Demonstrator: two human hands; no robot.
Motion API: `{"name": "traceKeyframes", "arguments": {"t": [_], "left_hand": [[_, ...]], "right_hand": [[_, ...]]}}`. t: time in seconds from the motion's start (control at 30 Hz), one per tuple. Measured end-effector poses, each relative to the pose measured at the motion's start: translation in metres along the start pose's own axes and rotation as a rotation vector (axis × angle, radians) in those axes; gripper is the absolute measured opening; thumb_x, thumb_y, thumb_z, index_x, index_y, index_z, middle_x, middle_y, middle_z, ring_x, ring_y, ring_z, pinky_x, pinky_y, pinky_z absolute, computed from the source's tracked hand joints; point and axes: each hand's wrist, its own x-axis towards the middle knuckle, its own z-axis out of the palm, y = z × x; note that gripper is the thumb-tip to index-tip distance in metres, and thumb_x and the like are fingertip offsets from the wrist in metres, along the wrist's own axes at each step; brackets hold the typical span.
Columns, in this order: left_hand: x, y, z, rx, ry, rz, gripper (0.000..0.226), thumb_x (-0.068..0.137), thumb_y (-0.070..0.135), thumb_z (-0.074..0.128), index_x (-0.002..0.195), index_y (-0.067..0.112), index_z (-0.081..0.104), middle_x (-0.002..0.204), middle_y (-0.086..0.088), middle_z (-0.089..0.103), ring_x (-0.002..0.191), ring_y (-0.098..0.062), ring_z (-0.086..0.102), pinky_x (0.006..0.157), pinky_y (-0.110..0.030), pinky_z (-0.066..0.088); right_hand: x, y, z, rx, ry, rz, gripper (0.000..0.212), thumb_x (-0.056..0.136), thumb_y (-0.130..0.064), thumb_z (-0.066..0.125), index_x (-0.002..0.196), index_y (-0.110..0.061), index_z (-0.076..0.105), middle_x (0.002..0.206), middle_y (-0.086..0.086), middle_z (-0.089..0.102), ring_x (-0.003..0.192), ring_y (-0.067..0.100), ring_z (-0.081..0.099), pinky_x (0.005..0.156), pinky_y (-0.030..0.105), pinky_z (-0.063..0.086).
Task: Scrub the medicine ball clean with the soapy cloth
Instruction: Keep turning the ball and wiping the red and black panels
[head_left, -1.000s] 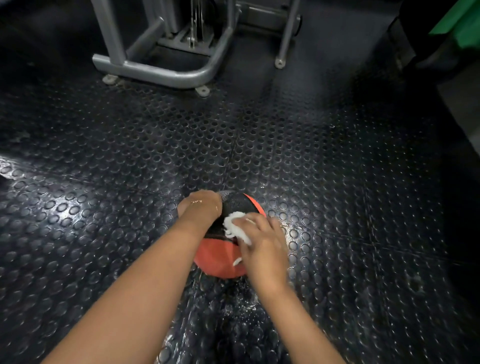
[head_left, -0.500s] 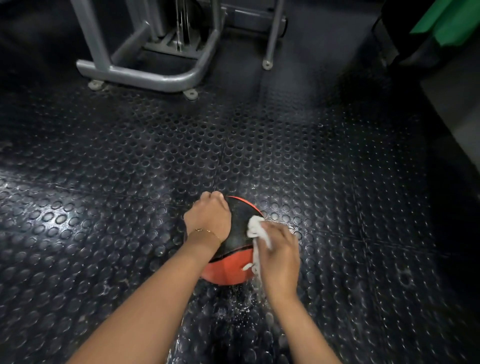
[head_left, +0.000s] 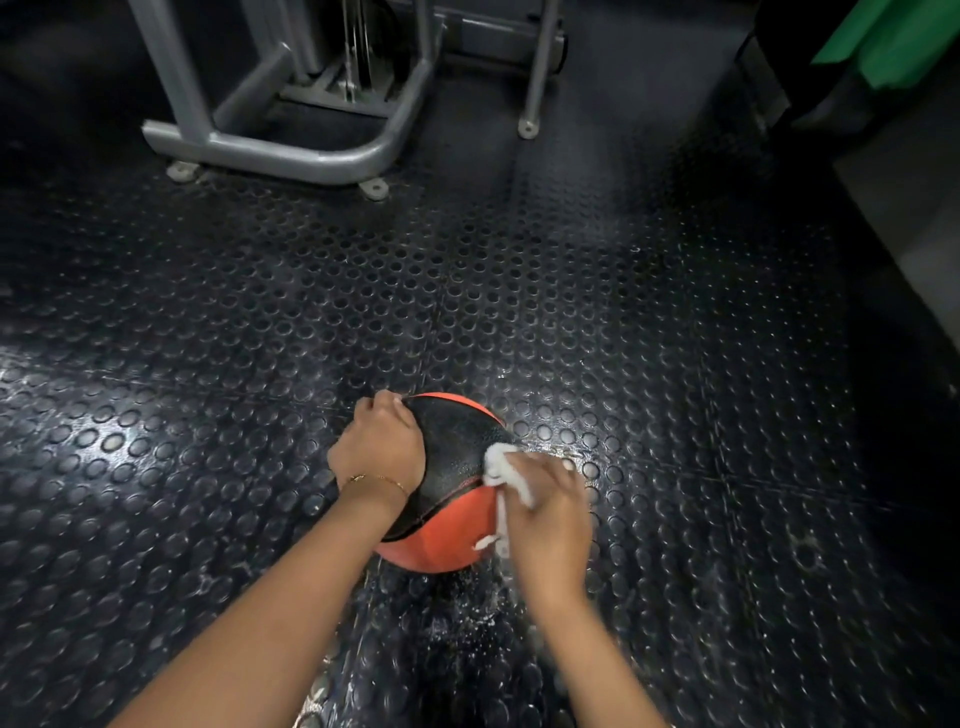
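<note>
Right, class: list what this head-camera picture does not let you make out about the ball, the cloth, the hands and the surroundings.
Head view throughout.
1. Ball: left side hidden by the left hand, underside by its own bulk.
2. Cloth: mostly under the right hand, so its size is unclear.
3. Right fingers: blurred by motion.
4. Machine: cut off by the top edge.

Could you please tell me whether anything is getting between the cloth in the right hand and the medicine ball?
Nothing visible does. The right hand grips the white cloth directly against the right side of the medicine ball. The left hand holds the ball's left side, apart from the cloth.
</note>
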Motion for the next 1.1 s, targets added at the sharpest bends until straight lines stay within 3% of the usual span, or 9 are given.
{"name": "traceKeyframes", "arguments": {"t": [0.1, 0.2, 0.3, 0.4, 0.53, 0.7, 0.8, 0.93, 1.1], "left_hand": [[-0.004, 0.001, -0.001, -0.011, 0.004, 0.0, 0.038, 0.102, 0.028, 0.02, 0.121, 0.011, 0.048, 0.124, -0.013, 0.049, 0.104, -0.037, 0.056, 0.08, -0.04, 0.041], [-0.009, 0.001, -0.003, -0.007, 0.008, 0.017, 0.038, 0.102, 0.028, 0.021, 0.122, 0.012, 0.048, 0.123, -0.012, 0.049, 0.105, -0.036, 0.055, 0.08, -0.041, 0.041], [-0.008, 0.0, -0.004, -0.025, -0.007, -0.029, 0.037, 0.102, 0.028, 0.021, 0.121, 0.01, 0.048, 0.124, -0.012, 0.049, 0.105, -0.037, 0.055, 0.081, -0.042, 0.041], [-0.007, 0.0, -0.005, -0.031, -0.004, -0.059, 0.037, 0.102, 0.027, 0.02, 0.12, 0.008, 0.047, 0.125, -0.014, 0.048, 0.105, -0.038, 0.055, 0.079, -0.042, 0.039], [-0.009, -0.009, -0.003, -0.053, 0.011, -0.061, 0.037, 0.102, 0.027, 0.02, 0.12, 0.01, 0.047, 0.123, -0.012, 0.048, 0.104, -0.036, 0.055, 0.072, -0.039, 0.035], [-0.027, -0.018, 0.002, -0.075, 0.045, -0.014, 0.037, 0.102, 0.027, 0.021, 0.124, 0.014, 0.047, 0.125, -0.007, 0.047, 0.109, -0.028, 0.052, 0.075, -0.037, 0.037], [-0.021, -0.023, -0.001, -0.11, 0.012, 0.101, 0.04, 0.102, 0.029, 0.02, 0.129, 0.02, 0.048, 0.132, 0.0, 0.045, 0.114, -0.023, 0.051, 0.084, -0.038, 0.042], [0.001, -0.025, -0.014, -0.153, 0.06, 0.124, 0.04, 0.101, 0.034, 0.026, 0.132, 0.022, 0.048, 0.14, 0.0, 0.037, 0.12, -0.025, 0.046, 0.091, -0.04, 0.043], [-0.02, -0.031, -0.002, -0.242, 0.063, -0.011, 0.046, 0.101, 0.037, 0.024, 0.139, 0.02, 0.042, 0.142, -0.006, 0.039, 0.128, -0.027, 0.04, 0.103, -0.041, 0.034]], "right_hand": [[-0.02, -0.019, 0.003, -0.05, -0.039, -0.32, 0.039, 0.064, -0.006, 0.065, 0.098, -0.025, 0.068, 0.097, -0.009, 0.063, 0.085, 0.016, 0.049, 0.072, 0.023, 0.039], [-0.008, -0.008, 0.005, 0.08, 0.013, -0.071, 0.032, 0.074, -0.004, 0.065, 0.102, -0.02, 0.068, 0.101, -0.004, 0.062, 0.09, 0.023, 0.053, 0.07, 0.031, 0.043], [0.015, 0.007, 0.008, 0.153, -0.015, 0.235, 0.029, 0.085, -0.007, 0.06, 0.111, -0.017, 0.065, 0.109, -0.003, 0.061, 0.103, 0.024, 0.055, 0.083, 0.037, 0.047], [0.016, -0.005, 0.003, 0.079, -0.046, 0.117, 0.03, 0.083, -0.007, 0.062, 0.11, -0.02, 0.066, 0.104, -0.014, 0.055, 0.102, 0.014, 0.048, 0.085, 0.025, 0.041], [-0.007, -0.018, 0.002, -0.015, -0.048, -0.189, 0.035, 0.072, -0.006, 0.07, 0.102, -0.024, 0.069, 0.101, -0.01, 0.062, 0.089, 0.016, 0.048, 0.07, 0.029, 0.043], [0.026, 0.01, 0.001, 0.047, -0.139, 0.206, 0.022, 0.086, -0.018, 0.06, 0.107, -0.022, 0.066, 0.104, -0.006, 0.064, 0.084, 0.023, 0.061, 0.068, 0.041, 0.053], [0.027, 0.015, -0.007, 0.078, -0.22, 0.206, 0.019, 0.087, -0.017, 0.059, 0.104, -0.021, 0.067, 0.094, -0.01, 0.066, 0.076, 0.016, 0.063, 0.067, 0.036, 0.054], [0.008, 0.018, -0.025, 0.354, -0.244, 0.301, 0.012, 0.085, -0.01, 0.062, 0.086, -0.021, 0.065, 0.072, -0.012, 0.064, 0.061, -0.008, 0.057, 0.054, 0.006, 0.04], [0.005, 0.005, -0.004, 0.25, -0.221, 0.151, 0.024, 0.081, -0.019, 0.067, 0.104, -0.022, 0.066, 0.093, -0.014, 0.061, 0.089, 0.006, 0.057, 0.074, 0.016, 0.043]]}}
